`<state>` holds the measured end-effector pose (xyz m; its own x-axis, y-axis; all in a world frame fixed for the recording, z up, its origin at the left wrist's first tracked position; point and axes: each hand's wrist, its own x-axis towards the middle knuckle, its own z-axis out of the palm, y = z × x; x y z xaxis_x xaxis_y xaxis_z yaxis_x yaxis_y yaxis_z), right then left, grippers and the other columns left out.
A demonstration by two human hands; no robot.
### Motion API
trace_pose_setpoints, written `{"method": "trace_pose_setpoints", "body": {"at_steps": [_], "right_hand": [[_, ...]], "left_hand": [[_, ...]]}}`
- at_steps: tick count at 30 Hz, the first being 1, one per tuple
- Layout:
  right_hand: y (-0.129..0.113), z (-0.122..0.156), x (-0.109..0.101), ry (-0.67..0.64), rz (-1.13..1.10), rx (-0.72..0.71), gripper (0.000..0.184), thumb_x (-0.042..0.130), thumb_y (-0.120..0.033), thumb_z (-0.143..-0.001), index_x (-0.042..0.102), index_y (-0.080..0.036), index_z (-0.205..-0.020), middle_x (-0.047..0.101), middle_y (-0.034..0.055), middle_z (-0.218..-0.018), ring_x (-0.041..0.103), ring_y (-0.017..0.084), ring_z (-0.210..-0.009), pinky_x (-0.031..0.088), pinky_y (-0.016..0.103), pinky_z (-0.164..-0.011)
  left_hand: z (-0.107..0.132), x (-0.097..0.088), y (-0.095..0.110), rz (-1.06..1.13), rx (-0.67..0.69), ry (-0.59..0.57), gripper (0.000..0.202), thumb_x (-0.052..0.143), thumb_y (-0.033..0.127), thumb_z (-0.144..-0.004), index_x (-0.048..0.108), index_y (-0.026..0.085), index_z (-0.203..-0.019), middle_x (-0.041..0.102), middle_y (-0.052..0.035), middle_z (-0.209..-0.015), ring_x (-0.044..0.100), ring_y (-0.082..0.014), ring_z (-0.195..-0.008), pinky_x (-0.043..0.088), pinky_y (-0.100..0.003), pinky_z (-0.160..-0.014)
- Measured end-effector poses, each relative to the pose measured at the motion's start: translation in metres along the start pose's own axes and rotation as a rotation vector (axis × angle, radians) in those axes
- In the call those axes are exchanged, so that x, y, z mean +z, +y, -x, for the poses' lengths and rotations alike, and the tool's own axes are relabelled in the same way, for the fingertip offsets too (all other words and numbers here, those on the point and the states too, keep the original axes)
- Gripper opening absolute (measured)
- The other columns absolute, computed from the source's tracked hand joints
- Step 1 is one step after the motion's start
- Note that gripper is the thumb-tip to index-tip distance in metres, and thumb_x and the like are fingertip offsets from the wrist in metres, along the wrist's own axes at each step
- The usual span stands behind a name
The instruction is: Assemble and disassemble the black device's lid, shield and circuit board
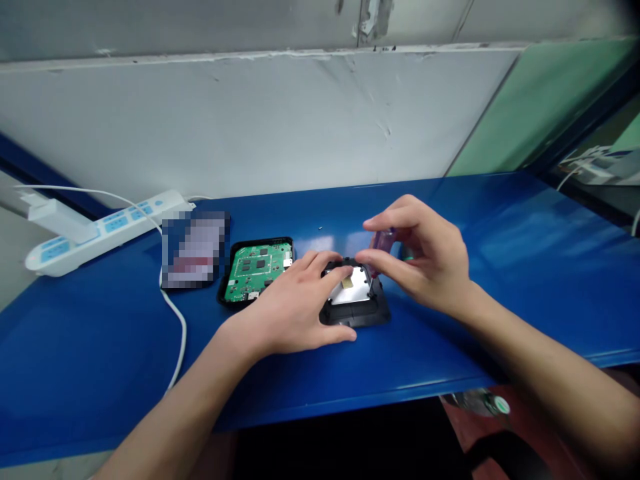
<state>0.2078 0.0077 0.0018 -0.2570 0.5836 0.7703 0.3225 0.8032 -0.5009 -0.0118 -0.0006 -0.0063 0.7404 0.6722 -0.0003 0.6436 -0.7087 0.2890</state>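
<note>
My right hand (425, 257) pinches the purple see-through handle of a screwdriver (384, 239). Its shaft points down toward the right edge of a silver metal plate (353, 293); whether the tip sits in a screw is too small to tell. The plate lies in a black plastic cover (377, 312) flat on the table. My left hand (295, 303) spans the cover's left side, fingers at the far edge and on the plate, thumb by the near edge, holding it. Just left lies a black housing (223, 297) with a green circuit board (255, 267), partly hidden by my left hand.
A blurred-out phone-like slab (196, 250) lies left of the housing. Behind it are a white power strip (120, 223) with a plugged-in adapter (63, 219) and a white cable (180, 327). A tiny dark piece (320, 229) rests on the blue table (525, 267). Below is a bottle (480, 402).
</note>
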Motion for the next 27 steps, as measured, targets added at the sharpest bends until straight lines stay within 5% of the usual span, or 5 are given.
{"method": "trace_pose_setpoints", "body": {"at_steps": [8,16,22,27], "right_hand": [[-0.0056,0.0019,-0.0008,-0.045,-0.037,0.061,0.028,0.051,-0.021,-0.1,0.061,-0.024,-0.126,0.073,0.0068,-0.107,0.072,0.014,-0.081,0.063,0.03,-0.071],[-0.0037,0.0039,0.0019,-0.022,-0.021,0.054,0.038,0.056,-0.016,-0.096,0.056,-0.027,-0.133,0.07,0.0039,-0.101,0.07,0.013,-0.079,0.063,0.028,-0.068],[0.0019,0.0021,0.001,-0.007,0.023,-0.033,0.032,0.076,-0.02,-0.084,0.063,-0.025,-0.112,0.062,0.0002,-0.087,0.061,0.012,-0.068,0.058,0.027,-0.06],[-0.0031,0.0018,-0.0007,0.002,-0.024,0.032,0.02,0.06,-0.023,-0.095,0.063,-0.023,-0.115,0.068,0.0047,-0.097,0.067,0.014,-0.075,0.06,0.03,-0.065]], "left_hand": [[0.0003,-0.0005,0.0002,0.022,0.0,0.012,0.079,0.074,0.06,-0.079,0.047,0.026,-0.145,0.044,-0.0136,-0.15,0.041,-0.0375,-0.139,0.035,-0.057,-0.115],[0.0012,0.0,-0.0006,0.012,-0.012,-0.021,0.08,0.071,0.062,-0.082,0.044,0.024,-0.148,0.042,-0.0149,-0.153,0.039,-0.0376,-0.142,0.034,-0.058,-0.116],[0.0002,-0.0004,-0.0002,-0.002,-0.023,-0.037,0.083,0.07,0.063,-0.082,0.043,0.022,-0.149,0.041,-0.0153,-0.154,0.037,-0.0371,-0.143,0.033,-0.057,-0.117],[0.0007,-0.001,-0.0001,0.002,-0.017,-0.035,0.081,0.07,0.062,-0.083,0.044,0.022,-0.148,0.042,-0.0148,-0.153,0.039,-0.0362,-0.142,0.034,-0.055,-0.117]]}}
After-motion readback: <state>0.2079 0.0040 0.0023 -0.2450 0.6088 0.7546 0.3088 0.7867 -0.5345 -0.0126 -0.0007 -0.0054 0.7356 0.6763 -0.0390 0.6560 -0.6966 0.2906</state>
